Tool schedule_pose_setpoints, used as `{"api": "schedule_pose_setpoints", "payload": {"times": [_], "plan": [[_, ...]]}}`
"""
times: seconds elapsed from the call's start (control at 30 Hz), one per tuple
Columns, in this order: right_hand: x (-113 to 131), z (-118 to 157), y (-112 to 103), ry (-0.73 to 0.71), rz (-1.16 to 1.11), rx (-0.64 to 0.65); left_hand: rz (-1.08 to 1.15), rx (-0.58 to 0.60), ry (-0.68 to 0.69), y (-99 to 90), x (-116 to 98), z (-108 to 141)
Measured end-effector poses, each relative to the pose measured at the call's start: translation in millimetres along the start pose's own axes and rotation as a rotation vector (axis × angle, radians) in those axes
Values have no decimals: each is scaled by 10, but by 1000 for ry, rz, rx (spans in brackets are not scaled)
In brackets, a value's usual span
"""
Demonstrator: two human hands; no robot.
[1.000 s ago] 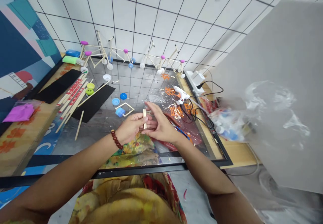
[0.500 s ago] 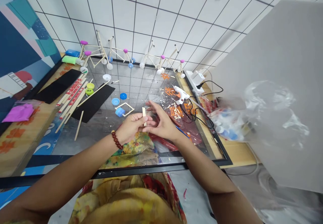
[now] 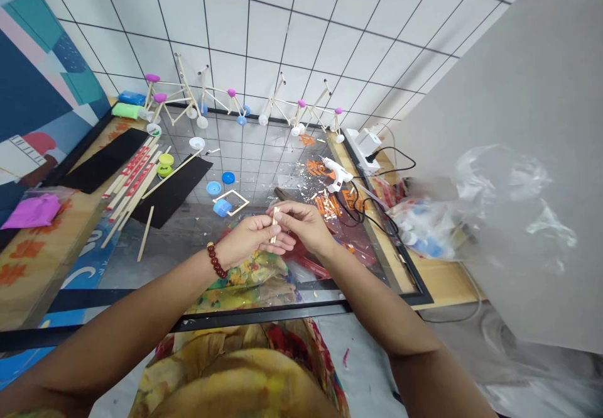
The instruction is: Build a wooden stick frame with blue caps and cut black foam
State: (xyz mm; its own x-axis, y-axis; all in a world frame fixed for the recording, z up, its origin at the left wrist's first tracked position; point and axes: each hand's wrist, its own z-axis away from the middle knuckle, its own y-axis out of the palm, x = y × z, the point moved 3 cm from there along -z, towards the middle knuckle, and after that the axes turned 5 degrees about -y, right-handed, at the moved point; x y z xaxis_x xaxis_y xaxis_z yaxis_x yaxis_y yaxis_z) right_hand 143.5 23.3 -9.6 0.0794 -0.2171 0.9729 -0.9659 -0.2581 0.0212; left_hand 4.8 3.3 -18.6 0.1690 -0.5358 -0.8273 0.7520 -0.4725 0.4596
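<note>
Short pale wooden sticks (image 3: 274, 228), cut chopstick pieces by their look, stand upright between my two hands. My left hand (image 3: 249, 237), with a brown bead bracelet at its wrist, is closed on them from the left side. The thumb and fingers of my right hand (image 3: 304, 224) pinch the same sticks near their upper end. How many there are is partly hidden by the fingers. Just beyond my left hand lies a small frame of sticks (image 3: 245, 196), with a blue bottle cap (image 3: 222, 207) at its left corner. Two more caps (image 3: 213, 188) rest behind it.
Chopsticks with red wrappers (image 3: 136, 170) lie at left over black sheets (image 3: 176, 195). A white glue gun (image 3: 336, 174) with black cord sits right, among wood scraps (image 3: 332, 204). Stick models with caps (image 3: 282, 100) line the wall. A power strip (image 3: 362, 149) stands at the back right.
My right hand has closed from spread fingers to a pinch on the sticks. The sticks have shifted slightly right and down, and the view has moved a little.
</note>
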Motion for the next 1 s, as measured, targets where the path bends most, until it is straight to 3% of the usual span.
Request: {"api": "schedule_pose_setpoints", "payload": {"times": [0.2,0.4,0.6,1.0], "plan": [[62,6,-5,-95,113,41,87,-39,68,0,17,-24],[186,50,35,-346,567,352,204,-126,99,-22,-23,-32],[155,72,37,-432,737,315,110,-119,127,-15,-3,-39],[177,66,75,-409,807,208,123,-149,188,-10,-55,-33]]}}
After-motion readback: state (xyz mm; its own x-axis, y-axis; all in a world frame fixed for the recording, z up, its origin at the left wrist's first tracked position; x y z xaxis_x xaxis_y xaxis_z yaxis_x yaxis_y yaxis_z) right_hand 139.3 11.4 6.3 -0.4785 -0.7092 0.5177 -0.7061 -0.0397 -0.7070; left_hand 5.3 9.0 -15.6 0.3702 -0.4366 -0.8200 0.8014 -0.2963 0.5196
